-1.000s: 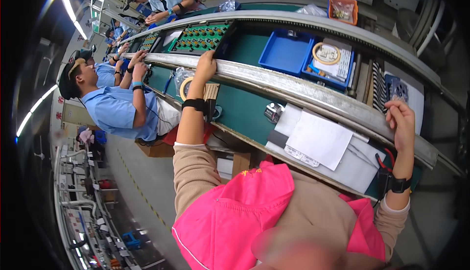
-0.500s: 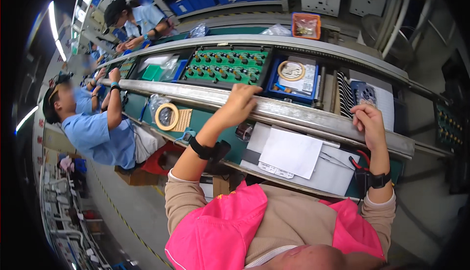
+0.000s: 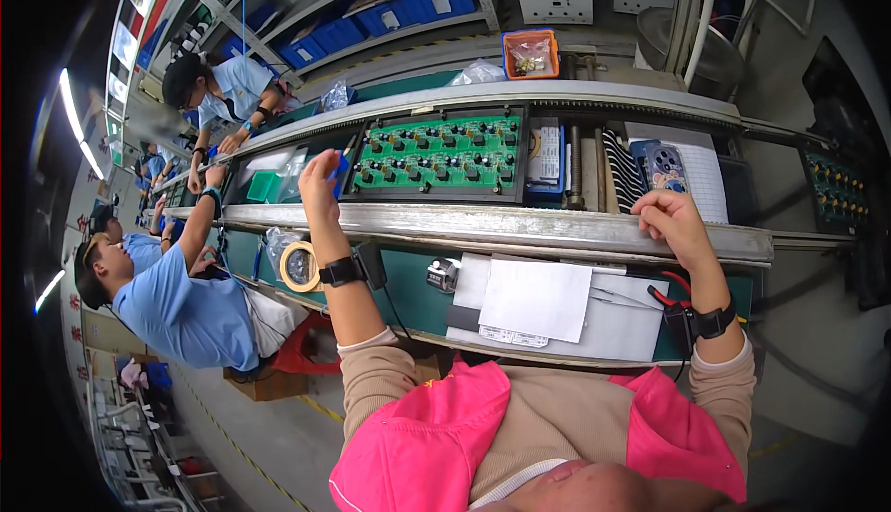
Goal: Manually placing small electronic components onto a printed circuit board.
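Observation:
A black-framed tray holding green circuit boards (image 3: 436,154) studded with small components lies between the metal rails. My left hand (image 3: 318,187) is raised by the tray's left end, over the near rail, fingers stretched upward and nothing visible in them. Whether it touches the frame I cannot tell. My right hand (image 3: 670,220) rests at the near metal rail (image 3: 483,224), fingers curled in and no object showing. Beyond it are a phone (image 3: 666,168) and a black-and-white striped cloth (image 3: 622,170). Red-handled pliers (image 3: 670,291) lie beside my right wrist.
White paper (image 3: 535,300), tweezers (image 3: 626,298) and a tape roll (image 3: 300,266) lie on the near bench. A blue bin (image 3: 549,167) shows right of the tray. An orange bin (image 3: 531,55) stands beyond the far rail. Two co-workers (image 3: 181,294) (image 3: 232,90) work at left.
The circuit-board tray has shifted right along the rails, covering much of the blue bin. My left hand has moved left, to the tray's left end. My right hand stays near the rail.

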The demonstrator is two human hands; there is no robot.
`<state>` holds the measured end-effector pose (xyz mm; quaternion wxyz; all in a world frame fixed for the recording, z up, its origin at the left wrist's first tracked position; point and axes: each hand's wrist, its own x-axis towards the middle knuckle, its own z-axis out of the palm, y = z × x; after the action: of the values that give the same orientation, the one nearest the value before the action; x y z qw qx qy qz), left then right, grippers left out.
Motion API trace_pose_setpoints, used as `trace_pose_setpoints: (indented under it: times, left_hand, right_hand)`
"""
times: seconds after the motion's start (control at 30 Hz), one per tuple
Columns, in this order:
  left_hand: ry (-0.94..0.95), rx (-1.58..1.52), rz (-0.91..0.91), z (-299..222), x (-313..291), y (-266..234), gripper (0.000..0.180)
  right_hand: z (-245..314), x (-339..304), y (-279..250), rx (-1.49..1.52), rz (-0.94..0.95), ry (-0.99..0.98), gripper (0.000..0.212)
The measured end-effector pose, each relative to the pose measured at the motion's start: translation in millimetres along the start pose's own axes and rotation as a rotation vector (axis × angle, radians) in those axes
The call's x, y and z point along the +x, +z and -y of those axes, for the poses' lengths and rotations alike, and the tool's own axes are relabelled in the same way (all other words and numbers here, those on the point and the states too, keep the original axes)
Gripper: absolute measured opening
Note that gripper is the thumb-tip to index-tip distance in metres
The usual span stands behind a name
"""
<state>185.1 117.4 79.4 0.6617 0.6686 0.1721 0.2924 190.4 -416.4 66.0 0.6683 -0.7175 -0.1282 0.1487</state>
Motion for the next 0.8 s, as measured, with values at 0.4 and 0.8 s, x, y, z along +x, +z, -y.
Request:
trace_pose_setpoints:
  times: [0.4, 0.8]
  left_hand:
    - [0.29, 1.074, -0.121, 52, 4, -29, 0.028]
    - [0.208, 1.003, -0.034, 43, -7, -26, 0.029]
  right_hand:
    - [18, 8, 32, -0.125, 0.2, 0.023, 0.005]
    - [21, 153, 116, -0.188, 0.123, 0.335, 0.016]
